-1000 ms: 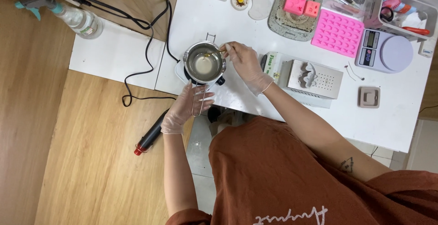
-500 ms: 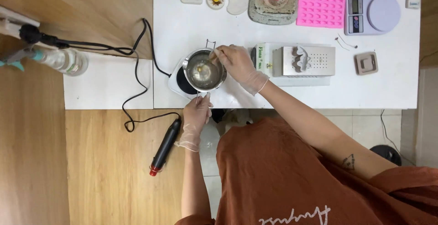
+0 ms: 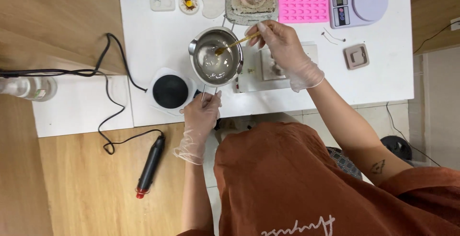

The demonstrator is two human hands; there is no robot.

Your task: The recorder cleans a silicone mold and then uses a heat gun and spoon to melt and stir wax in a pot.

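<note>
Above the white tabletop (image 3: 373,80), left hand (image 3: 200,116) grips the steel pot (image 3: 216,57) off the black hotplate (image 3: 170,91); right-hand fingers (image 3: 264,29) pinch a wooden stick (image 3: 237,42), stirring partly melted wax.

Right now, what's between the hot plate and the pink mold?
Head view: the steel pot, held by the left hand, lies between hot plate and pink mold.

Shiny steel pot (image 3: 216,57) (mirror-bright), matt white table (image 3: 158,35).

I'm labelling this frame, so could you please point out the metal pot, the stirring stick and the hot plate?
metal pot (image 3: 216,59), head view, inner bottom.
stirring stick (image 3: 235,43), head view, mid-shaft.
hot plate (image 3: 170,91), head view, black top.
</note>
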